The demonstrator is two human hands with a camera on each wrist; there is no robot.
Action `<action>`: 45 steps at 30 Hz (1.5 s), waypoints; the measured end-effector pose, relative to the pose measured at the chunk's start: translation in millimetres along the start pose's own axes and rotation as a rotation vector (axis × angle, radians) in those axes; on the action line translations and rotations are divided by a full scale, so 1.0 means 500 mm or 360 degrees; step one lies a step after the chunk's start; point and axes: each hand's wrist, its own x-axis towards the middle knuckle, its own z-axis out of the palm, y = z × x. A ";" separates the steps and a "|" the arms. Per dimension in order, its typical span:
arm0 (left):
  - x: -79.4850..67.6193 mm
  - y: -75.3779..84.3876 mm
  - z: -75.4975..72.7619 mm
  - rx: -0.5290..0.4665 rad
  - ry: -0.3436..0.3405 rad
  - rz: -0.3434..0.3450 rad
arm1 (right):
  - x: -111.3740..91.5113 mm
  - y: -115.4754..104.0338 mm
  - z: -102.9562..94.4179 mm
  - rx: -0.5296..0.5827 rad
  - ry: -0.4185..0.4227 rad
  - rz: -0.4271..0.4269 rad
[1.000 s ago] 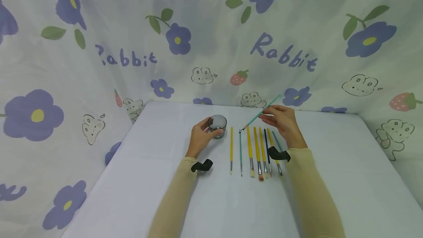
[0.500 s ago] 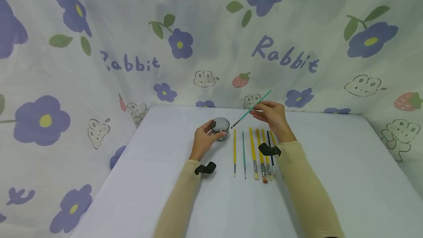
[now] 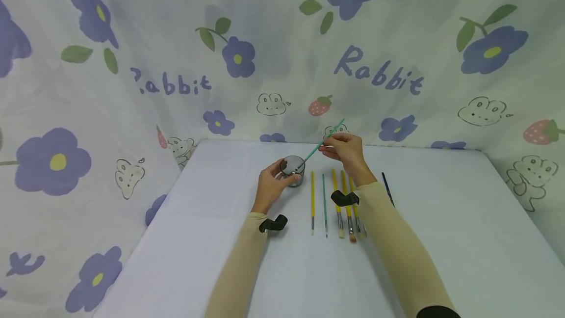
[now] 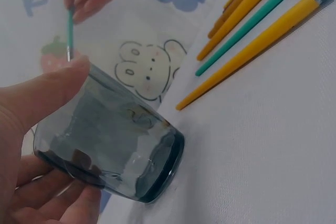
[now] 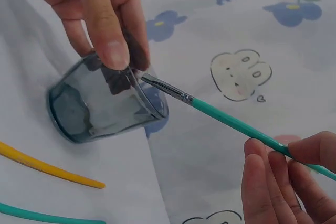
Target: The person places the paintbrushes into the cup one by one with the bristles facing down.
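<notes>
Steadying the smoky glass (image 4: 121, 135) beside the laid-out brushes (image 3: 339, 217), left hand (image 3: 270, 188) curls round it, seemingly leaving the mouth free. Right hand (image 3: 346, 152) pinches the teal brush (image 5: 226, 120) partway up, ferrule end at the rim, likely for control.

Before me, the white top of my table (image 3: 468, 229) meets a pale cloth (image 3: 282, 38), hung like a wall along the far edge and coming round both far corners. I see purple flowers (image 3: 238, 65), green leaves (image 3: 311, 7), outlined rabbits (image 3: 271, 106) and strawberries (image 3: 320, 107) printed on it, with "Rabbit" lettering (image 3: 378, 74) twice. Soft light leaves faint shading across its folds.
</notes>
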 end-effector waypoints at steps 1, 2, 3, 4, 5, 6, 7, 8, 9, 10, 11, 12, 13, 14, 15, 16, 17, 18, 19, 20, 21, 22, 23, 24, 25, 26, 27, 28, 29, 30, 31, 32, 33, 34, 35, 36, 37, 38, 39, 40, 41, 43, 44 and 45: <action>0.000 0.000 0.000 -0.0004 0.0003 0.0003 | 0.001 0.001 0.005 -0.0018 -0.0007 -0.0014; 0.001 -0.001 -0.001 -0.0008 0.0007 0.0006 | 0.001 0.002 0.009 -0.0035 -0.0013 -0.0025; 0.002 -0.001 -0.001 -0.0017 0.0008 0.0010 | 0.002 0.003 0.013 -0.0053 -0.0016 -0.0033; 0.002 -0.001 -0.001 -0.0024 0.0010 0.0012 | 0.002 0.004 0.017 -0.0079 -0.0022 -0.0044; 0.002 -0.002 -0.002 -0.0031 0.0009 0.0014 | 0.002 0.005 0.020 -0.0103 -0.0025 -0.0052; 0.002 -0.001 -0.002 -0.0032 0.0007 0.0014 | 0.002 0.007 0.023 -0.0127 -0.0026 -0.0057; 0.002 -0.001 -0.002 -0.0033 0.0004 0.0014 | 0.001 0.009 0.026 -0.0147 -0.0021 -0.0059; 0.002 -0.001 -0.001 -0.0029 0.0001 0.0011 | 0.001 0.011 0.028 -0.0163 -0.0019 -0.0062; 0.002 -0.001 -0.001 -0.0030 -0.0004 0.0010 | 0.000 0.014 0.030 -0.0184 -0.0015 -0.0065; 0.003 -0.001 -0.001 -0.0030 -0.0010 0.0007 | -0.001 0.016 0.032 -0.0202 -0.0015 -0.0072; 0.003 -0.001 -0.001 -0.0030 -0.0017 0.0005 | -0.003 0.018 0.035 -0.0212 -0.0011 -0.0076; 0.003 0.000 -0.001 -0.0028 -0.0020 0.0003 | -0.004 0.020 0.037 -0.0229 -0.0014 -0.0084; 0.003 0.000 -0.001 -0.0029 -0.0019 0.0002 | -0.005 0.021 0.039 -0.0245 -0.0021 -0.0097; 0.002 0.000 -0.002 -0.0028 -0.0017 0.0002 | -0.007 0.022 0.042 -0.0261 -0.0030 -0.0107; 0.002 0.000 -0.003 -0.0029 -0.0012 0.0001 | -0.008 0.023 0.045 -0.0271 -0.0038 -0.0116; 0.002 0.000 -0.003 -0.0025 -0.0007 0.0000 | -0.009 0.024 0.047 -0.0277 -0.0051 -0.0128; 0.001 -0.001 -0.004 -0.0022 -0.0001 -0.0001 | -0.010 0.025 0.050 -0.0286 -0.0063 -0.0134; 0.001 -0.001 -0.004 -0.0019 0.0005 -0.0002 | -0.010 0.025 0.052 -0.0296 -0.0072 -0.0141; 0.001 -0.002 -0.004 -0.0018 0.0007 -0.0002 | -0.011 0.026 0.054 -0.0302 -0.0078 -0.0144; 0.001 -0.003 -0.004 -0.0015 0.0005 -0.0002 | -0.011 0.027 0.055 -0.0311 -0.0081 -0.0144; 0.001 -0.003 -0.004 -0.0010 0.0004 -0.0005 | -0.012 0.029 0.057 -0.0322 -0.0085 -0.0144; 0.002 -0.004 -0.004 -0.0008 0.0000 -0.0004 | -0.011 0.030 0.058 -0.0330 -0.0089 -0.0145; 0.002 -0.003 -0.004 -0.0008 -0.0002 -0.0003 | -0.010 0.032 0.058 -0.0337 -0.0091 -0.0142; 0.002 -0.003 -0.003 -0.0008 -0.0004 0.0002 | -0.009 0.035 0.059 -0.0343 -0.0093 -0.0140; 0.002 -0.003 -0.003 -0.0007 -0.0005 0.0005 | -0.008 0.037 0.059 -0.0345 -0.0094 -0.0138; 0.002 -0.003 -0.003 -0.0007 -0.0006 0.0009 | -0.007 0.039 0.060 -0.0348 -0.0096 -0.0137; 0.002 -0.003 -0.003 -0.0007 -0.0006 0.0013 | -0.007 0.041 0.061 -0.0345 -0.0099 -0.0135; 0.002 -0.003 -0.003 -0.0011 -0.0007 0.0018 | -0.006 0.043 0.061 -0.0349 -0.0099 -0.0132; 0.002 -0.003 -0.003 -0.0013 -0.0008 0.0021 | -0.005 0.044 0.061 -0.0360 -0.0097 -0.0127; 0.002 -0.003 -0.002 -0.0017 -0.0009 0.0024 | -0.006 0.045 0.062 -0.0368 -0.0094 -0.0122; 0.002 -0.003 -0.003 -0.0019 -0.0007 0.0023 | -0.007 0.046 0.063 -0.0376 -0.0092 -0.0116; 0.002 -0.002 -0.003 -0.0024 -0.0008 0.0022 | -0.007 0.048 0.063 -0.0389 -0.0093 -0.0110; 0.001 -0.002 -0.003 -0.0027 -0.0008 0.0020 | -0.007 0.049 0.063 -0.0400 -0.0094 -0.0102; 0.001 -0.001 -0.003 -0.0032 -0.0008 0.0019 | -0.006 0.050 0.064 -0.0410 -0.0094 -0.0094; 0.001 -0.001 -0.003 -0.0039 -0.0008 0.0018 | -0.006 0.051 0.064 -0.0413 -0.0095 -0.0089; 0.001 -0.001 -0.003 -0.0043 -0.0009 0.0018 | -0.007 0.052 0.064 -0.0416 -0.0097 -0.0087; 0.001 -0.001 -0.003 -0.0046 -0.0012 0.0020 | -0.008 0.052 0.065 -0.0420 -0.0099 -0.0086; 0.001 -0.001 -0.003 -0.0046 -0.0014 0.0020 | -0.008 0.053 0.065 -0.0423 -0.0100 -0.0087; 0.001 -0.001 -0.003 -0.0044 -0.0014 0.0022 | -0.009 0.053 0.066 -0.0423 -0.0098 -0.0092; 0.001 -0.001 -0.003 -0.0043 -0.0013 0.0024 | -0.010 0.054 0.067 -0.0426 -0.0098 -0.0097; 0.001 -0.002 -0.003 -0.0043 -0.0013 0.0026 | -0.011 0.055 0.068 -0.0435 -0.0096 -0.0101; 0.001 -0.002 -0.003 -0.0039 -0.0012 0.0028 | -0.013 0.057 0.071 -0.0450 -0.0089 -0.0107; 0.001 -0.003 -0.003 -0.0038 -0.0009 0.0026 | -0.013 0.059 0.072 -0.0453 -0.0088 -0.0110; 0.001 -0.003 -0.003 -0.0039 -0.0009 0.0026 | -0.013 0.060 0.074 -0.0460 -0.0090 -0.0114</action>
